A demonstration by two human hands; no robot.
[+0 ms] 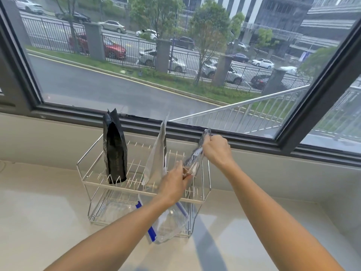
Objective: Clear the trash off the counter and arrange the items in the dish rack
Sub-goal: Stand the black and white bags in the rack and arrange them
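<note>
Head view, 1 wire dish rack (205, 199) with 2 tiers, standing on a pale worktop (48, 222) below a window (175, 75).

Item 1: black pouch (114, 149), standing upright in the upper tier, at the rack's left end.

Item 2: white pouch (156, 159), standing upright in the upper tier, near the rack's middle, leaning slightly right.

Item 3: silver foil pouch (195, 157), being held tilted over the upper tier at the rack's right end. The right hand (215, 150) is gripping its top edge with curled fingers; the left hand (173, 184) is pinching its lower end, fingers closed on it. Whether its bottom is touching the rack wires, cannot tell.

Item 4: clear plastic bag (168, 222) with a blue zip strip, lying in the lower tier toward the rack's right side, its end sticking out past the rack's front edge onto the worktop.

Both forearms are reaching in from the near edge toward the rack.
</note>
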